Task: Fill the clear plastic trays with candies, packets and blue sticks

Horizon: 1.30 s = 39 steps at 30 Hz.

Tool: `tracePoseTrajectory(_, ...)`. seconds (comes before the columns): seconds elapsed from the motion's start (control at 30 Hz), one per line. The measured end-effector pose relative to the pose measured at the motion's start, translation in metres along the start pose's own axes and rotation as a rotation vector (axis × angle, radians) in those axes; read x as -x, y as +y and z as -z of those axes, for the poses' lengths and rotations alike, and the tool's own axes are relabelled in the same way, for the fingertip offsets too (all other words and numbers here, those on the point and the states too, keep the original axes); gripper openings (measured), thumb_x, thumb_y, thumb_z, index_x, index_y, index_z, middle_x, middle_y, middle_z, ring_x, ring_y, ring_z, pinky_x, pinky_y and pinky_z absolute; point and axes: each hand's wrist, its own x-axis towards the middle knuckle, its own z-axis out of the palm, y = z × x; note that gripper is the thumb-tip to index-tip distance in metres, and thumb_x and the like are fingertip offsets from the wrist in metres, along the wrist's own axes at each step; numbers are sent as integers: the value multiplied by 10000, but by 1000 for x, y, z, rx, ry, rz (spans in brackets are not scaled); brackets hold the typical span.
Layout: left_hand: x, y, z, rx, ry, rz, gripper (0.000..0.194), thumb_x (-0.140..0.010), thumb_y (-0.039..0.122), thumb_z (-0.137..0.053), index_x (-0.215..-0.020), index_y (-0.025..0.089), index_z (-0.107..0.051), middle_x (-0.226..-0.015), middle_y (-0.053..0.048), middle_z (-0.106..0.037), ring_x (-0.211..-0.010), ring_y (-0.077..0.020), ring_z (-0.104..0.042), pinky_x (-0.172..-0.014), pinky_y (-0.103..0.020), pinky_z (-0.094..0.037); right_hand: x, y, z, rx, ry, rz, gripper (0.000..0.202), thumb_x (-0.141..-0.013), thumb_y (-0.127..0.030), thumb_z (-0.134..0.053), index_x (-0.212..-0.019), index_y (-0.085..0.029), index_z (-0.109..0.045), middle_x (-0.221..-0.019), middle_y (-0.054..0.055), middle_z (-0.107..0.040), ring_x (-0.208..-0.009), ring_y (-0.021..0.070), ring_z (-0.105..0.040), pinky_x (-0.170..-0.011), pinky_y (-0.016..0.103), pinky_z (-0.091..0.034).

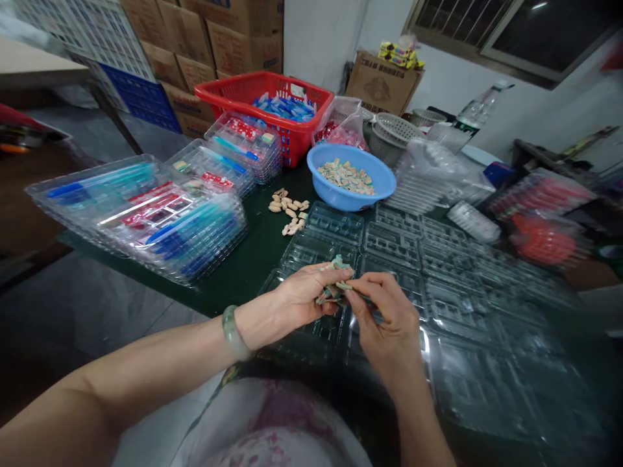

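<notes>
Above the clear blister trays [392, 245], left hand [299, 295] is cupping small pastel pieces [332, 294], fingers curled round them; right hand [389, 321] is pinching one, probably to single it out.

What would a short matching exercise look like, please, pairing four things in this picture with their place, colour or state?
Column one:
1. Left hand
2. Bowl
3. Peanuts
4. Bracelet

Column two:
A. Loose on the green table
B. Around the left wrist
C. Holding a cluster of small pieces
D. Blue

Right pairs: 1-C, 2-D, 3-A, 4-B.
</notes>
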Motion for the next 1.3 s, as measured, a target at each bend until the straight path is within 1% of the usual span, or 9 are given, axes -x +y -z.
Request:
tracePoseTrajectory(0.1, -1, 0, -3, 25, 12, 6, 187, -621, 170, -716, -619, 159, -529, -538, 46, -504, -468, -66, -464, -426, -186, -329, 5, -1, -4, 98, 117, 30, 174, -841, -167, -495, -946, -218, -625, -882, 50, -528, -784, 159, -524, -673, 290, -450)
tracePoseTrajectory(0.17, -1, 0, -4, 34, 28, -2, 198, -614, 162, -721, -613, 160, -523, -528, 49, -495, -459, -65, -459, -419, -186, -324, 6, -2, -7, 183, 111, 79, 173, -837, -162, -502, -940, -213, -631, -857, 56, -531, -789, 171, -513, -685, 308, -439)
tracePoseTrajectory(0.33, 0, -1, -7, 32, 66, -17, 214, -608, 144, -722, -611, 166, -510, -534, 52, -492, -445, -64, -452, -399, -184, -304, 6, -5, -9, 238, -26, 111, 165, -853, -165, -468, -883, -202, -626, -785, 52, -535, -745, 168, -503, -667, 306, -429)
tracePoseTrajectory(0.5, 0, -2, -8, 35, 98, -40, 199, -606, 121, -707, -624, 159, -512, -595, 35, -508, -487, -78, -489, -393, -188, -301, 1, -6, -6, 195, -110, 5, 102, -830, -201, -514, -827, -181, -613, -781, 47, -537, -765, 176, -511, -668, 301, -419)
tracePoseTrajectory(0.63, 2, -3, -10, 13, 79, -42, 187, -637, 144, -682, -632, 168, -496, -583, 36, -490, -465, -83, -474, -379, -195, -285, -8, 2, 1, 54, -202, -99, 46, -782, -180, -575, -757, -188, -613, -714, 2, -535, -665, 133, -509, -610, 255, -398)
tracePoseTrajectory(0.8, 1, -6, -10, -34, 63, -55, 182, -667, 179, -661, -641, 168, -482, -572, 31, -492, -448, -87, -461, -367, -198, -277, -17, 11, 8, 26, -341, -112, 44, -758, -167, -580, -743, -197, -608, -686, -20, -535, -626, 114, -496, -566, 226, -368)
tracePoseTrajectory(0.97, -4, -8, -7, -6, 89, -27, 137, -672, 173, -656, -661, 159, -520, -588, 26, -525, -459, -86, -481, -382, -198, -327, -14, 12, 7, 110, -287, -102, 91, -773, -165, -517, -766, -183, -606, -705, 9, -532, -683, 146, -506, -574, 240, -370)
tracePoseTrajectory(1.2, -9, -11, -1, 58, 35, 23, 126, -688, 207, -657, -674, 145, -548, -600, 9, -567, -475, -85, -508, -392, -187, -356, -10, 21, 5, -257, -183, -268, 87, -809, -215, -528, -808, -172, -604, -734, -1, -607, -639, 116, -533, -586, 215, -403)
tracePoseTrajectory(1.3, -8, -9, 3, 59, 1, 33, 126, -690, 214, -658, -695, 139, -556, -627, -8, -578, -494, -91, -519, -360, -171, -329, -10, 23, 6, -409, -141, -356, 98, -808, -249, -558, -813, -172, -619, -729, -10, -623, -655, 112, -542, -589, 203, -408)
